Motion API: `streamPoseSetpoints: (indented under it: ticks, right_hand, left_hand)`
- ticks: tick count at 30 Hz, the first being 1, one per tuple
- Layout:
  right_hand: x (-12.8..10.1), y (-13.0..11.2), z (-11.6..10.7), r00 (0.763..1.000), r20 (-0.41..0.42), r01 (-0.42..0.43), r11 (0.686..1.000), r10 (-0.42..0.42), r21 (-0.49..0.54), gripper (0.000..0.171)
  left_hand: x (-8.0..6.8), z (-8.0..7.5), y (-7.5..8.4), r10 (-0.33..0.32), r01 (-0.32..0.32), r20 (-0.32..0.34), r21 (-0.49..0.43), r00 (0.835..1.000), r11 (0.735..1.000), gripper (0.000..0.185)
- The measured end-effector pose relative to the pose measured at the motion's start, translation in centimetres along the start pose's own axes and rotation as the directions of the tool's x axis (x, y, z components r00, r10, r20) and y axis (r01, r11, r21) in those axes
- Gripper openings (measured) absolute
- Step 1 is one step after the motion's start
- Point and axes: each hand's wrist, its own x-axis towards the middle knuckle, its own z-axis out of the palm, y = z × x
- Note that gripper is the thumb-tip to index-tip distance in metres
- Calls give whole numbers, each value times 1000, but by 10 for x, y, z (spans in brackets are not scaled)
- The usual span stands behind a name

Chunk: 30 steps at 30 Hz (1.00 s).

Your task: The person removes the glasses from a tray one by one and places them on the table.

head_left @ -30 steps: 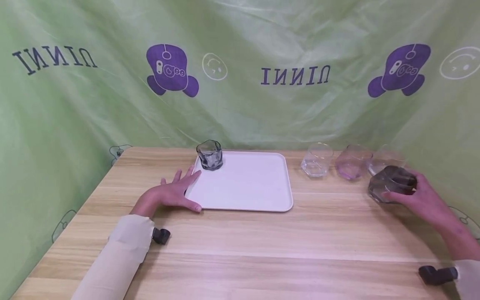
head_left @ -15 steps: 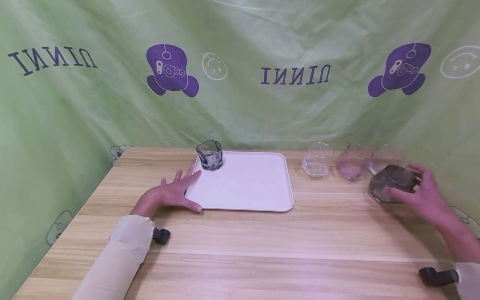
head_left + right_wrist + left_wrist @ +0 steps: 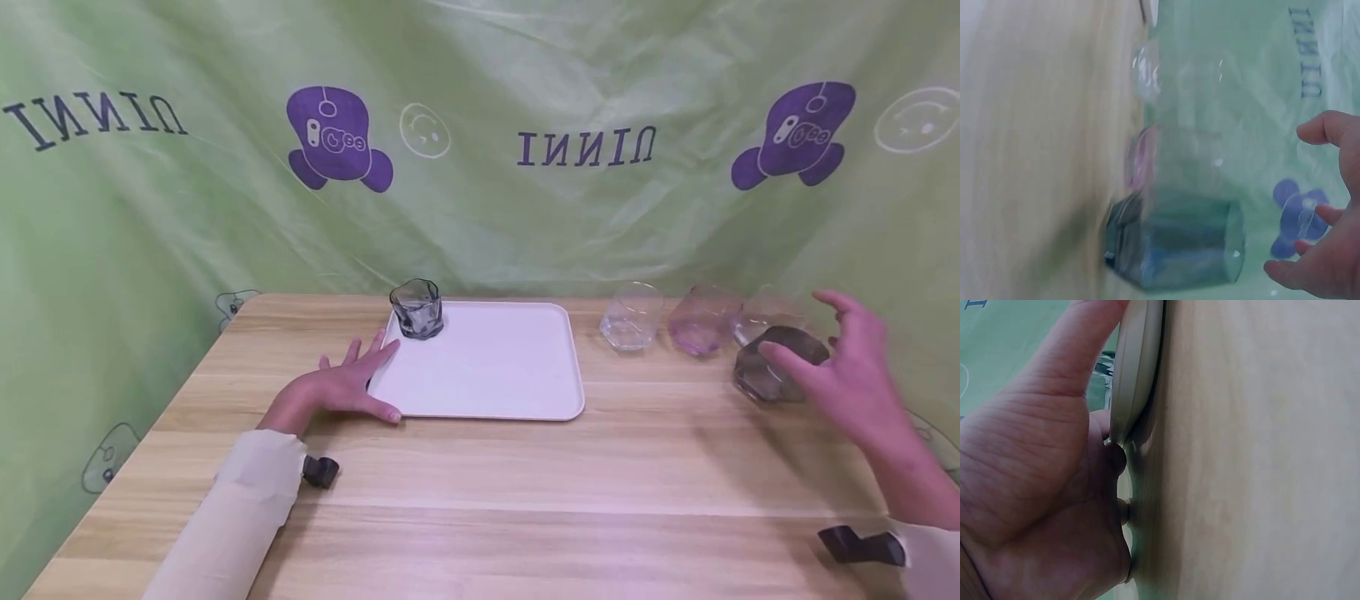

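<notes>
My left hand (image 3: pixel 352 385) rests at the near left corner of a white tray (image 3: pixel 487 367). Its thumb touches the front rim and its spread fingers lie along the left side; the left wrist view shows the palm (image 3: pixel 1041 481) against the tray edge (image 3: pixel 1138 362). A smoky grey glass (image 3: pixel 417 310) stands on the tray's far left corner. At the right, my right hand (image 3: pixel 855 375) is spread beside a dark glass (image 3: pixel 772 379) standing on the table. In the right wrist view, a gap separates the fingers from that dark glass (image 3: pixel 1185 244).
Behind and left of the dark glass stand a clear glass (image 3: pixel 632 321), a pinkish glass (image 3: pixel 703 323) and another clear glass (image 3: pixel 757 312), in a row near the wooden table's (image 3: pixel 525 517) far edge. A green printed curtain (image 3: pixel 480 225) hangs behind.
My right hand has let go of the dark glass, opened its fingers and risen slightly away from it. The glass stays in place. My left hand and the tray have not moved.
</notes>
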Motion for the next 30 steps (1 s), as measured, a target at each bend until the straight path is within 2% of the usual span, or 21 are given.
streamPoseSetpoints:
  ticks: [8,17,23,27,30]
  right_hand:
    - [2,-27,18,997,67,18,992,-27,128,84]
    - [5,-51,56,985,119,91,969,-121,230,78]
    - [8,-73,89,961,180,151,942,-212,300,77]
    - [8,-85,112,939,240,151,921,-247,360,77]
    - [10,-92,129,931,264,131,905,-252,404,75]
  left_hand:
    - [1,1,-3,-10,10,-1,6,1000,1000,131]
    - [-2,-1,-1,-2,2,7,4,1000,1000,130]
    - [0,-1,-4,-8,8,1,10,1000,1000,131]
    - [1,1,-4,-14,14,1,16,1000,1000,132]
    - [0,1,-3,-16,16,2,18,1000,1000,132]
